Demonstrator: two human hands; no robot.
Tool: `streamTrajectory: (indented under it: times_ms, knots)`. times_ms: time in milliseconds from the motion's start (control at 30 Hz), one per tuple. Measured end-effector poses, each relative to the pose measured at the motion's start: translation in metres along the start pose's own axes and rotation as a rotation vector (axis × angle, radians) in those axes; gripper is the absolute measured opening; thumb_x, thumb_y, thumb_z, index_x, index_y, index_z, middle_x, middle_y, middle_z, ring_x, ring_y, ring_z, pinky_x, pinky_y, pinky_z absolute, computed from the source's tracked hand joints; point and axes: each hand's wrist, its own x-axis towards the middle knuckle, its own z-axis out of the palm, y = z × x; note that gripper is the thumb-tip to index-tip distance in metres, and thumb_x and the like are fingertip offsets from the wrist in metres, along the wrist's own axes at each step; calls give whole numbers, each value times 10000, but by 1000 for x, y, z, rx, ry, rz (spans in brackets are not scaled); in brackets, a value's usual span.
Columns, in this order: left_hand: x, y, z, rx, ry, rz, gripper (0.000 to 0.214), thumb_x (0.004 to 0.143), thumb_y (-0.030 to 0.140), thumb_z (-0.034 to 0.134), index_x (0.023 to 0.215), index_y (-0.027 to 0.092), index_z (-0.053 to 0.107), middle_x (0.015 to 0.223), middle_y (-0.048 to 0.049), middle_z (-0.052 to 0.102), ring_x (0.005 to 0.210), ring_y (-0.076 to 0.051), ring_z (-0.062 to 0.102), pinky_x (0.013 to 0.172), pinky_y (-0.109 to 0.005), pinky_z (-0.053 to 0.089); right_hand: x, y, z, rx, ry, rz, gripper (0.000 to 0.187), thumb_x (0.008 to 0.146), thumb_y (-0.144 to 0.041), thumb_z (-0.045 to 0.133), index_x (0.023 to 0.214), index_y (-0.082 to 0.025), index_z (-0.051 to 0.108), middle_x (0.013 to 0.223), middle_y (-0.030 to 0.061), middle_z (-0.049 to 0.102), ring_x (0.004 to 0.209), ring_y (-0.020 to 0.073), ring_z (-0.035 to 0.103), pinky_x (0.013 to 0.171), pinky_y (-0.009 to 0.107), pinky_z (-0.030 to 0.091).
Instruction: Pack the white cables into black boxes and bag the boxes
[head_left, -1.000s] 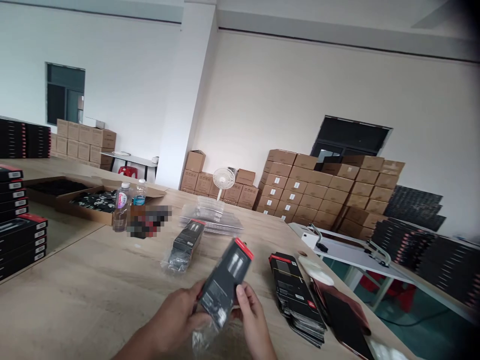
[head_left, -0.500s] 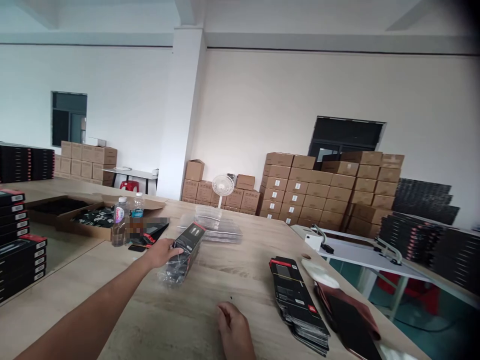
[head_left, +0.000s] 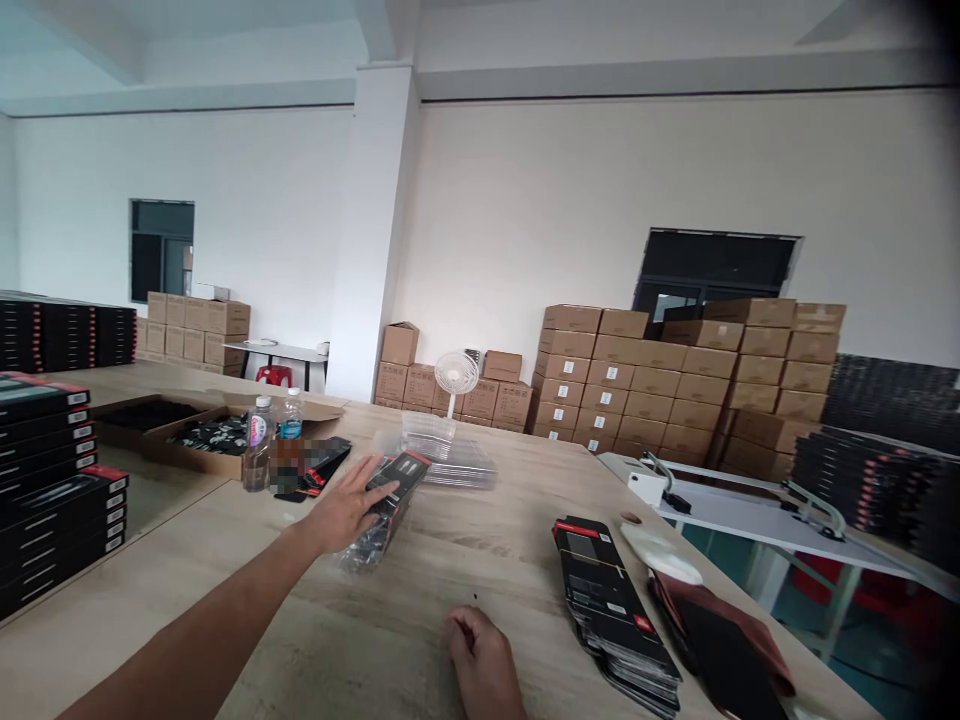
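Observation:
My left hand (head_left: 350,508) lies with its fingers stretched and apart on a black packaging box with a red end (head_left: 409,470). Crinkled clear plastic (head_left: 367,548) sits under and beside that hand. Loosely curled, my right hand (head_left: 484,650) rests on the wooden table nearer to me, and nothing shows in its fingers. To the right of it lies a stack of flat black cartons (head_left: 600,580) with red labels, held by a band. Behind the black box are clear plastic trays (head_left: 457,465) in a pile.
Stacked black boxes (head_left: 56,500) stand at the left. Two bottles (head_left: 257,450) are near an open carton (head_left: 187,455). A dark red cloth (head_left: 757,630) lies at the right edge. Beyond stand a white fan (head_left: 456,375), brown cartons (head_left: 630,380) and a machine table (head_left: 720,500).
My left hand has loosened from its grip on the black box, and its fingers are now spread over it. The view has turned slightly left; my right hand stays curled.

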Motion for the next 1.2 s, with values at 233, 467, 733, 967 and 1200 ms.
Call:
streamTrajectory:
  times_ms: [233, 467, 733, 967, 1200]
  knots:
    - [-3, -7, 20, -65, 6, -154, 478, 871, 239, 477, 1348, 266, 480, 1436, -112, 419, 1219, -300, 515, 1021, -424, 419, 0, -2, -1, 5, 8, -5, 272, 847, -313, 449, 660, -218, 620, 633, 21, 632, 603, 192, 581, 573, 277, 425]
    - [-2, -8, 21, -119, 81, -225, 447, 836, 202, 516, 1280, 239, 556, 1358, -110, 489, 1195, -272, 533, 1041, -376, 406, 0, -1, -2, 9, -7, 14, 258, 853, -320, 460, 709, -209, 643, 668, 31, 648, 650, 203, 600, 604, 283, 433]
    - [5, -14, 23, -246, 169, -247, 380, 772, 160, 595, 1146, 174, 658, 1261, -123, 548, 1123, -262, 570, 1047, -349, 401, 0, 0, -1, 16, 13, 11, 253, 844, -294, 465, 680, -206, 637, 656, 30, 651, 613, 196, 588, 561, 280, 419]
    - [-2, -8, 16, -363, 184, -376, 387, 723, 227, 652, 1108, 262, 668, 1246, -61, 528, 1086, -250, 566, 1014, -356, 395, 0, 1, -1, 16, 31, 4, 257, 840, -297, 473, 671, -211, 646, 651, 28, 656, 623, 193, 593, 576, 277, 425]
    - [32, -26, 4, -732, 151, -675, 583, 804, 505, 512, 1264, 147, 509, 1290, -148, 552, 1176, -277, 534, 987, -372, 413, -1, -2, 0, 24, 39, 26, 236, 830, -268, 482, 691, -212, 665, 671, 30, 672, 630, 189, 606, 574, 259, 425]
